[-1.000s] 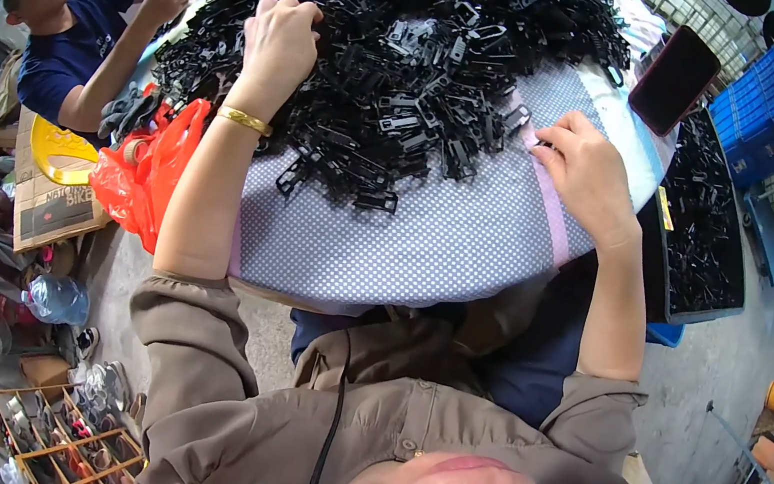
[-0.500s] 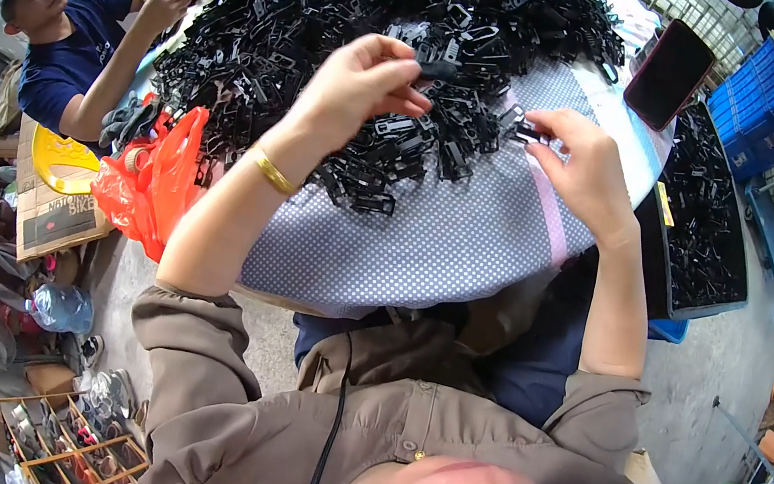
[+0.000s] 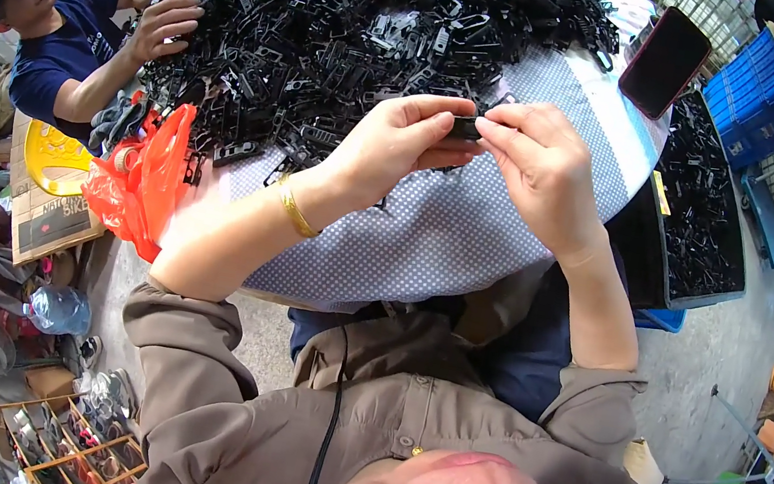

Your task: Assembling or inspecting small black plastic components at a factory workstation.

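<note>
My left hand [image 3: 414,135] and my right hand [image 3: 542,160] meet over the near part of the table. Between their fingertips is a small black part [image 3: 466,127]; its exact kind is hard to make out, and both hands pinch it. A gold bracelet circles my left wrist. Just beyond my hands spreads a big heap of small black clip-like parts [image 3: 341,22], some with shiny metal pieces. The heap lies on a dotted, light cloth [image 3: 374,260] that covers the round table.
A phone [image 3: 665,63] leans at the far right of the table. Beside the table stands a black bin [image 3: 706,212] of similar parts, with blue crates [image 3: 760,93] behind. At left are a red plastic bag [image 3: 147,189] and a co-worker [image 3: 63,49] handling parts.
My hands were apart, each with a small piece; now they have come together, the left moving right and the right moving left. The co-worker's nearer hand has lowered toward the heap.
</note>
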Demonstrator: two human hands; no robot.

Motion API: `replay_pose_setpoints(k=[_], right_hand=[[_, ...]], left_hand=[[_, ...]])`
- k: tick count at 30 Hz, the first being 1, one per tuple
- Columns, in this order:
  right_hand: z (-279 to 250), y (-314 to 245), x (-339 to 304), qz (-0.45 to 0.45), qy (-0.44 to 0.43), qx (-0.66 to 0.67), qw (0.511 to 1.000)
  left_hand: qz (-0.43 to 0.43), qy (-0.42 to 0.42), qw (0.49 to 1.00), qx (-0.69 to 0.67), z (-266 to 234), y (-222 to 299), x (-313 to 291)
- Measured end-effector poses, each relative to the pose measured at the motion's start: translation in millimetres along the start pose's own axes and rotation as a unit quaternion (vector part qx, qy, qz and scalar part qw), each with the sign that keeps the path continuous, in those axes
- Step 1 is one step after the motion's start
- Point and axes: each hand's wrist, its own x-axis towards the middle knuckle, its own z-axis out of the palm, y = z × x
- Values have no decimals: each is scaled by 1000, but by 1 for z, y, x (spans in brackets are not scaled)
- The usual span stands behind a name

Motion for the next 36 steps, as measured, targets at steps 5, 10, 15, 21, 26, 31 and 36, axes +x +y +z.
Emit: replay_pose_setpoints(k=[5,10,15,21,26,31,36], right_hand=[[4,-4,-1,-33,1,-63,997],[7,6,-3,-64,-6,-73,995],[-1,32,4,256,19,237,937],[31,88,47,26,-65,-100,992],[43,106,69,81,-210,-179,958],[37,90,47,79,-160,-160,971],[17,67,29,115,-35,-202,972]], left_hand=[[-10,-27,999,-25,-3,4,0],[-5,-45,995,-84,-8,-1,-1],[-58,-116,991,30,14,-8,-13],[-40,-196,968,150,15,-22,-12],[-30,-208,957,200,10,-23,-10],[-50,-215,959,177,10,-22,-9],[-85,-172,977,94,12,-19,-10]])
